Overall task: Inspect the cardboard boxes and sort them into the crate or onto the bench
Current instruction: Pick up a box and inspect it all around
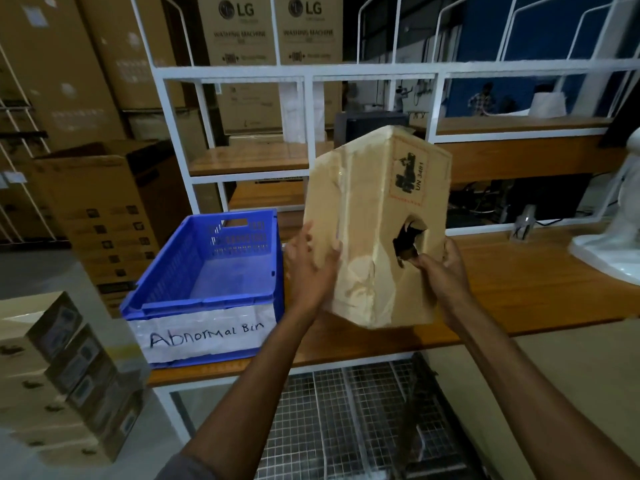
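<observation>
I hold a tall brown cardboard box [367, 216] upright in the air over the wooden bench [519, 292], one corner edge turned towards me. Its right face carries a black printed label and a torn, jagged hole low down. My left hand [311, 268] grips the box's left side with the thumb across the front. My right hand [440, 268] grips the right side, thumb at the edge of the hole. To the left stands the blue plastic crate [204, 299], labelled "Abnormal Bin", with nothing inside it.
A stack of small printed cartons [59, 375] stands at the lower left and an open brown carton [104, 209] behind the crate. A white machine base [609, 244] sits on the bench's right end. White shelf frames [304, 74] rise behind; wire mesh [346, 420] lies under the bench.
</observation>
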`<action>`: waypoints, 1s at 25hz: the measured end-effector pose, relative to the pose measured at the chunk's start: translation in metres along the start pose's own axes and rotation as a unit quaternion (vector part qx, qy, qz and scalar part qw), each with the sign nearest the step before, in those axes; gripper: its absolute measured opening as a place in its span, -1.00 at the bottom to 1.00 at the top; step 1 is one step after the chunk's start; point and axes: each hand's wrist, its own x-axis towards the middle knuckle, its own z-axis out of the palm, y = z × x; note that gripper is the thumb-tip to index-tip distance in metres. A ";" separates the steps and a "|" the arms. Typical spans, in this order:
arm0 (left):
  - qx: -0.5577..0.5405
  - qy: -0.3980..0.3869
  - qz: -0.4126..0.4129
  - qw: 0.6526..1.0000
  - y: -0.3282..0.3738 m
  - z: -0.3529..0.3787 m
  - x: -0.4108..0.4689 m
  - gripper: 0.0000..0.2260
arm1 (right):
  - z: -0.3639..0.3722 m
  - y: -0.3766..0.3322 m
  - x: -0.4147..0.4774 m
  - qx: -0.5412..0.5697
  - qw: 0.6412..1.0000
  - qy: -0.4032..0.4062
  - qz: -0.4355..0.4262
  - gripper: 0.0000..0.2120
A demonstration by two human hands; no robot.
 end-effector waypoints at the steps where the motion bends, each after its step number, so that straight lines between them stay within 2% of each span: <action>1: -0.006 0.028 -0.048 0.998 0.002 -0.002 0.011 -0.32 | 0.001 -0.008 -0.001 -0.006 1.000 0.002 -0.008 -0.52; 3: -0.036 0.021 -0.130 0.991 0.001 -0.004 0.028 -0.36 | 0.004 -0.025 -0.005 -0.005 1.000 -0.004 -0.022 -0.47; 5: -0.092 0.000 -0.170 0.981 -0.014 -0.001 0.038 -0.37 | 0.008 -0.037 -0.010 -0.011 0.999 -0.023 -0.041 -0.43; 7: -0.160 0.001 -0.196 0.968 -0.031 0.003 0.041 -0.28 | 0.012 -0.041 -0.017 -0.070 0.993 -0.048 -0.088 -0.38; 9: -0.235 0.039 -0.210 0.948 -0.046 0.008 0.042 -0.23 | 0.017 -0.045 -0.025 -0.149 0.972 -0.087 -0.162 -0.34; 11: -0.299 0.030 -0.228 0.926 -0.051 0.009 0.035 -0.33 | 0.023 -0.051 -0.034 -0.245 0.931 -0.115 -0.246 -0.17; 12: -0.318 0.022 -0.232 0.919 -0.050 0.009 0.030 -0.39 | 0.026 -0.054 -0.038 -0.323 0.892 -0.114 -0.297 -0.07; 14: -0.362 0.021 -0.206 0.909 -0.046 0.007 0.031 -0.46 | 0.034 -0.060 -0.046 -0.464 0.791 -0.103 -0.386 0.11; 15: -0.372 0.032 -0.187 0.909 -0.043 0.005 0.034 -0.46 | 0.037 -0.062 -0.048 -0.498 0.763 -0.104 -0.400 0.20; 16: -0.374 0.041 -0.169 0.911 -0.037 0.002 0.038 -0.40 | 0.039 -0.062 -0.047 -0.511 0.757 -0.108 -0.392 0.26; 18: -0.396 0.070 -0.164 0.901 -0.032 -0.010 0.048 -0.14 | 0.049 -0.066 -0.042 -0.506 0.782 -0.126 -0.341 0.31; 19: -0.409 0.086 -0.166 0.893 -0.028 -0.014 0.051 -0.08 | 0.054 -0.068 -0.038 -0.495 0.802 -0.138 -0.304 0.32; 21: -0.411 0.124 -0.128 0.894 -0.010 -0.030 0.050 -0.14 | 0.066 -0.069 -0.031 -0.459 0.839 -0.147 -0.254 0.34; 23: -0.433 0.141 -0.094 0.885 -0.002 -0.046 0.054 -0.16 | 0.074 -0.064 -0.019 -0.422 0.860 -0.132 -0.253 0.30; 25: -0.422 0.149 -0.078 0.891 0.010 -0.064 0.054 -0.26 | 0.078 -0.062 -0.002 -0.360 0.889 -0.119 -0.256 0.21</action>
